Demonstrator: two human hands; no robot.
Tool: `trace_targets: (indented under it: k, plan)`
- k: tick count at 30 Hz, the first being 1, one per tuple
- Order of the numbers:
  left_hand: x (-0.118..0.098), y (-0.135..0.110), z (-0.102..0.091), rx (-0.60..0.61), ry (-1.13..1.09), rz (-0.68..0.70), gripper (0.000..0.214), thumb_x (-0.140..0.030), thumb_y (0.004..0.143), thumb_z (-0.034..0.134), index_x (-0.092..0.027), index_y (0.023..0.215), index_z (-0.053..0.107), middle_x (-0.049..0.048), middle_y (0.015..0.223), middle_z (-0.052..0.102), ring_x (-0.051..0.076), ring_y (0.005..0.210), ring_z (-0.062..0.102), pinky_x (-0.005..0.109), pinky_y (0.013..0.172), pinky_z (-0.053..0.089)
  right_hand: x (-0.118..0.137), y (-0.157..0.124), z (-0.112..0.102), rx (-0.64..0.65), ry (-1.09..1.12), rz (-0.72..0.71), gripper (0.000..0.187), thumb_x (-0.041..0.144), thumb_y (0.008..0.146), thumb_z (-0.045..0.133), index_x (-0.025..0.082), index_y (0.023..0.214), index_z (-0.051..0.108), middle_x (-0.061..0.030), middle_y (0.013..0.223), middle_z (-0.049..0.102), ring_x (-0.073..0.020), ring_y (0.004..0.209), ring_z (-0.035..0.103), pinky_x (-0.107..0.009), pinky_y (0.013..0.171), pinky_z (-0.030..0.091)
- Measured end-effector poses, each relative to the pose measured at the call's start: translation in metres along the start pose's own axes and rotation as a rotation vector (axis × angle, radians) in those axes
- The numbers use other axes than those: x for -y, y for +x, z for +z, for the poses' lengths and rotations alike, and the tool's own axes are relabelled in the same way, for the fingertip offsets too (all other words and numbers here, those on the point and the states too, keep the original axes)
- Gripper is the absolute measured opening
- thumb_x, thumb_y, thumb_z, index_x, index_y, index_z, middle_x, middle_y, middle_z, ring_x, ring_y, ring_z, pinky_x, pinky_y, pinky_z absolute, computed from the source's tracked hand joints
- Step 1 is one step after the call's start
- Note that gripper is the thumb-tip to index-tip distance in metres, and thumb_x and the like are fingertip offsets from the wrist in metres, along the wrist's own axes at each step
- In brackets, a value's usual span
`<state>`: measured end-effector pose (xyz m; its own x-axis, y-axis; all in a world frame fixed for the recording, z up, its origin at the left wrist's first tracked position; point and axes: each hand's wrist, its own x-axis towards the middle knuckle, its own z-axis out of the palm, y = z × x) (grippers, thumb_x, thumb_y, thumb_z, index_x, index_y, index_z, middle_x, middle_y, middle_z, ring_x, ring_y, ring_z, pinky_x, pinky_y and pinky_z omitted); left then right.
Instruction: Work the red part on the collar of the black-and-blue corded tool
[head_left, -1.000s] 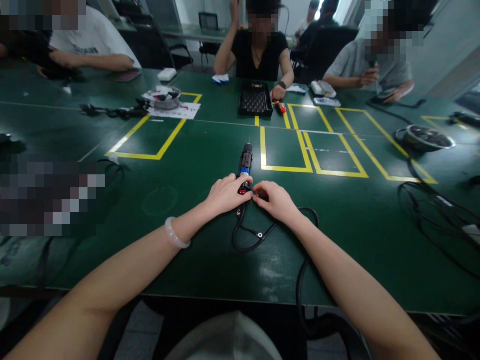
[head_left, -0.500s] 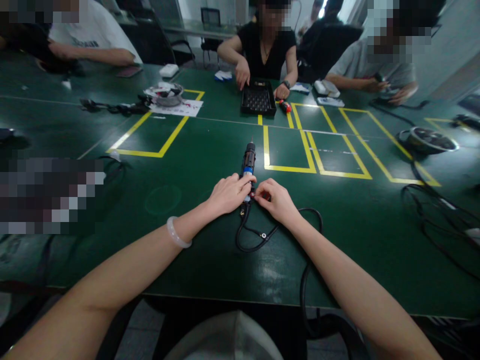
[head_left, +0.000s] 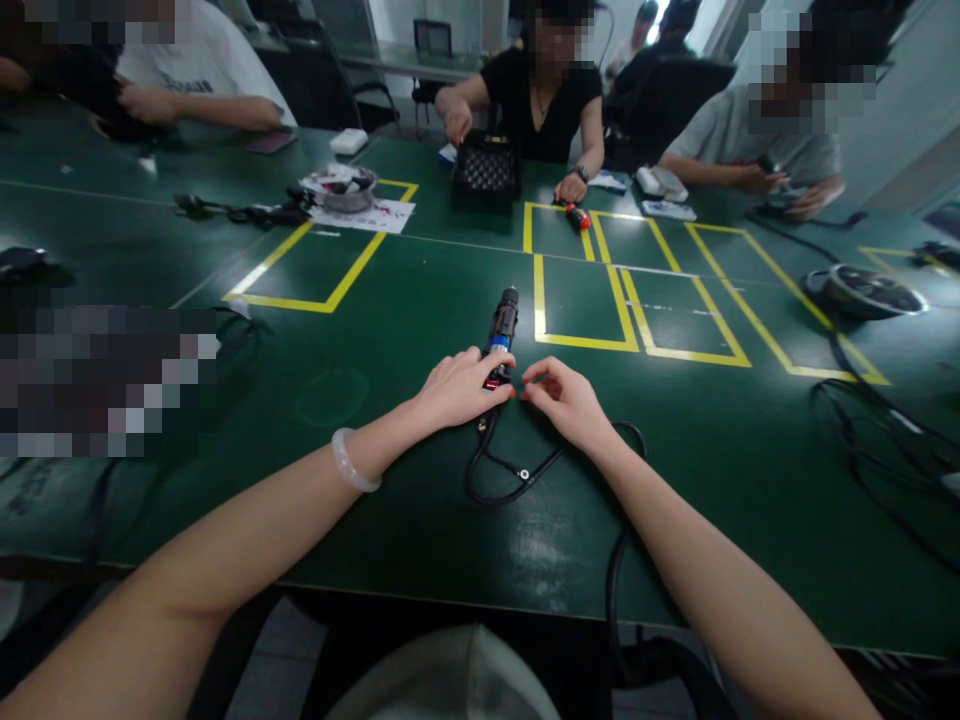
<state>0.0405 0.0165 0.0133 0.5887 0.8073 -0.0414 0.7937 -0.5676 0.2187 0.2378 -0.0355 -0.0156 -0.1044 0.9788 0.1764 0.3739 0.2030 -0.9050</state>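
Observation:
An electric screwdriver [head_left: 505,315] with a dark body and a blue band lies on the green table, its tip pointing away from me. My left hand [head_left: 465,387] is wrapped over its rear part, thumb along the near end; a bit of red shows under the fingers. Just to the right, my right hand [head_left: 562,400] is held with curled fingers, thumb and forefinger slightly apart. Nothing shows between them, and they do not touch the screwdriver. A black cord [head_left: 480,490] runs from the tool's rear in a loop below my hands, with a small ring-shaped metal end on a thin lead.
Yellow tape rectangles [head_left: 585,340] mark the table. Across from me, a person tilts a black tray [head_left: 486,170] beside a red-and-black tool [head_left: 577,217]. A bowl [head_left: 345,190] stands on paper at the left; another bowl [head_left: 870,290] and cables [head_left: 892,410] are at the right.
My right hand has drawn slightly right, away from the screwdriver; my left hand stays on it. Across the table, the person has moved the black tray left and tipped it up.

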Motion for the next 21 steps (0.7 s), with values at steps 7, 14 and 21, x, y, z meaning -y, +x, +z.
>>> trace_targets:
  k: [7, 14, 21]
  plan:
    - [0.036, -0.012, -0.010, -0.010, 0.087, -0.049, 0.047, -0.053, 0.095, 0.044, -0.036, 0.137, 0.053, 0.0074, 0.104, 0.056, 0.027, 0.092, 0.062, 0.041, 0.089, 0.047, 0.006, -0.002, -0.005, -0.050, -0.047, -0.037, 0.011, 0.029, 0.088, 0.057, 0.020, 0.094, 0.059, -0.0019, 0.083, 0.068, -0.0169, 0.074, 0.069, -0.032, 0.072, 0.053]
    - [0.119, -0.017, -0.027, -0.007, 0.157, -0.191, 0.052, -0.057, 0.094, 0.039, -0.036, 0.140, 0.050, 0.0081, 0.106, 0.056, 0.028, 0.095, 0.061, 0.041, 0.089, 0.047, 0.007, -0.003, -0.004, -0.035, -0.056, -0.052, 0.012, 0.029, 0.089, 0.057, 0.020, 0.096, 0.060, -0.0024, 0.085, 0.069, -0.0166, 0.074, 0.070, -0.031, 0.073, 0.052]
    - [0.218, -0.009, -0.044, -0.022, 0.147, -0.332, 0.057, -0.059, 0.091, 0.041, -0.036, 0.142, 0.049, 0.0096, 0.107, 0.055, 0.032, 0.100, 0.059, 0.044, 0.089, 0.045, 0.005, -0.003, -0.001, 0.001, -0.061, -0.047, 0.012, 0.029, 0.089, 0.057, 0.021, 0.097, 0.060, -0.0024, 0.086, 0.069, -0.0172, 0.074, 0.071, -0.031, 0.071, 0.053]
